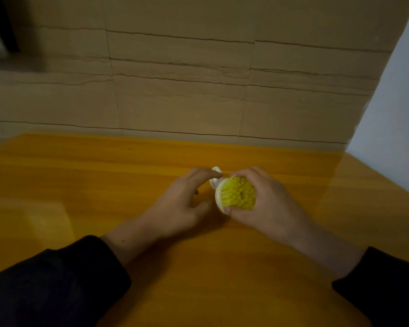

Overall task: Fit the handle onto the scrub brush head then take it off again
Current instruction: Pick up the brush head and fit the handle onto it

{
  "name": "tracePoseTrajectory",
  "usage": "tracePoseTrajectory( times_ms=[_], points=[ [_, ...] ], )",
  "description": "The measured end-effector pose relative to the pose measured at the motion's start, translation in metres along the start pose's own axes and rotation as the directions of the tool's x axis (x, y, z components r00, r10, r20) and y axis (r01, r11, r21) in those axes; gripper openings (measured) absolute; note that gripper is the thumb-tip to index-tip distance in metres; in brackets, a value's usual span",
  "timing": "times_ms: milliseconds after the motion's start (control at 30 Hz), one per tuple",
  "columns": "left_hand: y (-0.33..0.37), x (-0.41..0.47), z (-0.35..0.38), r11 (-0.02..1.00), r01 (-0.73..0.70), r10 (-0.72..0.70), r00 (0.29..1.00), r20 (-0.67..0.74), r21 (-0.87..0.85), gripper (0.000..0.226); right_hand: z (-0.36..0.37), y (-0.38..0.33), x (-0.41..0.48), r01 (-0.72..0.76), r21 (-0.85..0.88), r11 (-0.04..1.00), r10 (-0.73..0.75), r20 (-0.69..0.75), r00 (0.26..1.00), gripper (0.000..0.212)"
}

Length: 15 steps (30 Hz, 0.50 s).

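A round scrub brush head (237, 193) with yellow bristles and a white rim is tipped on its side, bristles facing me, just above the wooden table (104, 185). My right hand (267, 204) grips it around the rim, thumb at the lower edge. A white handle (215, 178) sticks out behind the head on its left. My left hand (184, 201) curls its fingers around that handle, index finger across the top. Most of the handle is hidden by my fingers, and the joint between handle and head cannot be seen.
A wall of stacked cardboard boxes (187, 79) rises right behind the table's far edge. A pale wall (397, 109) stands at the right. The table's right corner slants away near my right forearm.
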<state>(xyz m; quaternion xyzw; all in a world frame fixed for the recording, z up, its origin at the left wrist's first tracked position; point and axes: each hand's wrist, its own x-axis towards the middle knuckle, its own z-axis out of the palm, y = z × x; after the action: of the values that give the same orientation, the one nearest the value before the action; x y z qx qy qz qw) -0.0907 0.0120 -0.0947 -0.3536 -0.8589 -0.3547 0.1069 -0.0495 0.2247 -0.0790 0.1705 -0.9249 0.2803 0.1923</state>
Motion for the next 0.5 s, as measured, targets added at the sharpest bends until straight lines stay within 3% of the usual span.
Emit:
tracePoseTrajectory(
  times_ms=[67, 133, 200, 267, 367, 500],
  points=[
    [-0.002, -0.001, -0.007, 1.000, -0.018, 0.018, 1.000, 0.014, -0.001, 0.064, 0.002, 0.002, 0.006, -0.033, 0.125, 0.992, 0.037, -0.026, 0.999, 0.056],
    [-0.006, -0.002, -0.012, 0.999, -0.033, 0.033, 0.999, 0.012, 0.032, 0.073, 0.005, 0.004, 0.013, -0.132, 0.376, 0.917, 0.139, 0.008, 0.990, 0.054],
    [-0.010, -0.003, -0.015, 0.997, -0.035, 0.036, 0.999, -0.001, 0.071, 0.079, 0.006, 0.005, 0.018, -0.228, 0.645, 0.730, 0.208, 0.108, 0.972, 0.048],
    [-0.015, -0.005, -0.016, 0.986, -0.064, 0.066, 0.998, -0.007, 0.154, 0.079, 0.008, 0.004, 0.021, -0.307, 0.828, 0.470, 0.217, 0.229, 0.949, 0.042],
    [-0.024, -0.004, -0.015, 0.937, -0.131, 0.145, 0.989, -0.019, 0.323, 0.070, 0.010, 0.003, 0.019, -0.378, 0.911, 0.165, 0.165, 0.352, 0.921, 0.051],
    [-0.026, -0.004, -0.021, 0.876, -0.142, 0.222, 0.967, -0.124, 0.460, 0.055, 0.010, 0.008, 0.017, -0.442, 0.896, -0.038, 0.089, 0.444, 0.892, 0.079]
  ],
)
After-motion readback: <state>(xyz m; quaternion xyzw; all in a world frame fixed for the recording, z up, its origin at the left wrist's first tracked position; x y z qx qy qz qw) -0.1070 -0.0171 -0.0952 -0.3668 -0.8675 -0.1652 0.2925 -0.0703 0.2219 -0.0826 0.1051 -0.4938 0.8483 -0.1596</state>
